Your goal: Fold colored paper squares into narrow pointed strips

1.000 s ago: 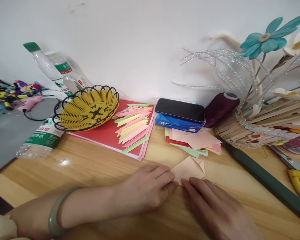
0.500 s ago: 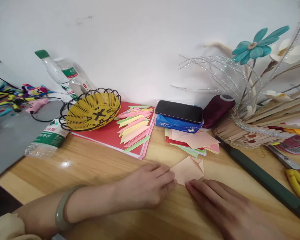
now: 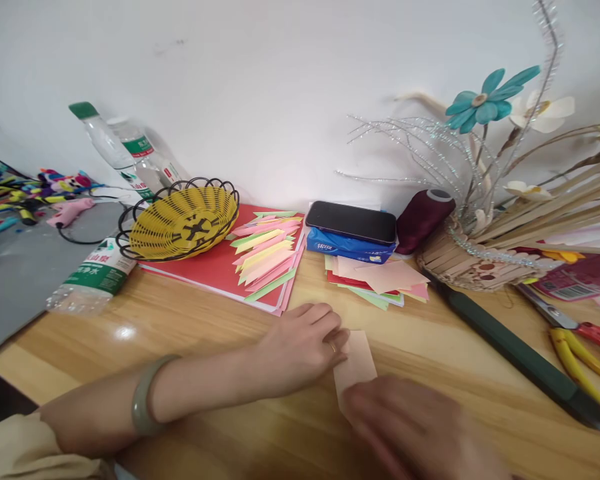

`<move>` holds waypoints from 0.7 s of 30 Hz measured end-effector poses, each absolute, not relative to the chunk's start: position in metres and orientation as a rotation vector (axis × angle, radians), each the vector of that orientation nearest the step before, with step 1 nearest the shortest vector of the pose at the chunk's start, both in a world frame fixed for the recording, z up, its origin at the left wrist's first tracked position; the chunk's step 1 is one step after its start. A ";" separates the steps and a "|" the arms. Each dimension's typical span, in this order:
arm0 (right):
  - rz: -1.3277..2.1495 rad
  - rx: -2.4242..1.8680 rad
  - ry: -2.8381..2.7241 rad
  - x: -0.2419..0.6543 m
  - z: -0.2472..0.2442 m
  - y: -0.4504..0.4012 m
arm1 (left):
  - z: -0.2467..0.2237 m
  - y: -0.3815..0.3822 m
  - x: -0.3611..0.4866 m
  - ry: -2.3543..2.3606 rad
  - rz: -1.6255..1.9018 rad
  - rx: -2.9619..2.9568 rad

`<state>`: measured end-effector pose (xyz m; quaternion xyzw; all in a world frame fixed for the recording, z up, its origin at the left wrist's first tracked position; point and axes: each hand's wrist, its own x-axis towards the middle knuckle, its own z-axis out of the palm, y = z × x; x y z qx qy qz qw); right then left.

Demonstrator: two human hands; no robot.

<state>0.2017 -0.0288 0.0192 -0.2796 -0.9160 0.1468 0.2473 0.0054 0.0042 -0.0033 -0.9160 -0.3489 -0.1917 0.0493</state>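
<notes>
A small folded piece of peach paper lies on the wooden table between my hands. My left hand, with a ring and a jade-like bangle, has its fingers curled closed at the paper's upper left edge. My right hand is blurred by motion; its fingers are pressed together over the paper's lower end and hide that part. Just beyond sits a stack of coloured paper pieces, peach on top. Several folded pink, yellow and green strips rest on red sheets.
At the left stand a yellow woven basket, a lying bottle and a pink glue gun. A phone tops a blue packet beside a thread cone. To the right are a dark green tool and scissors.
The peach paper has turned, so its pointed folded end no longer shows at upper right. My right hand has moved left and over the paper; my left hand is more curled.
</notes>
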 end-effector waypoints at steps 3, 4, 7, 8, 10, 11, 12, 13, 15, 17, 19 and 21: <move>0.330 -1.180 -2.369 0.214 0.017 -0.012 | -0.009 0.011 0.013 -1.010 -0.637 -2.724; 0.308 -1.298 -2.335 0.217 0.015 -0.007 | -0.009 0.014 0.015 -0.987 -0.670 -2.707; 0.316 -1.476 -2.265 0.218 0.007 0.003 | -0.009 0.017 0.020 -0.927 -0.731 -2.694; 0.328 -1.497 -2.250 0.217 0.006 0.004 | -0.009 0.017 0.020 -0.910 -0.735 -2.705; 0.345 -1.513 -2.229 0.213 0.004 0.004 | -0.011 0.017 0.019 -0.876 -0.714 -2.748; 0.349 -1.513 -2.221 0.211 0.004 0.003 | -0.012 0.016 0.018 -0.865 -0.697 -2.773; 0.348 -1.512 -2.212 0.210 0.004 0.002 | -0.012 0.016 0.017 -0.865 -0.683 -2.792; 0.345 -1.511 -2.202 0.209 0.003 0.002 | -0.013 0.015 0.015 -0.865 -0.672 -2.807; 0.344 -1.503 -2.186 0.209 0.002 0.001 | -0.012 0.016 0.013 -0.847 -0.649 -2.836; 0.349 -1.492 -2.178 0.209 0.001 0.001 | -0.009 0.017 0.010 -0.771 -0.627 -2.863; 0.355 -1.485 -2.177 0.209 0.000 0.002 | -0.005 0.018 0.008 -0.675 -0.603 -2.878; 0.353 -1.489 -2.182 0.209 0.000 0.004 | -0.003 0.019 0.005 -0.646 -0.601 -2.872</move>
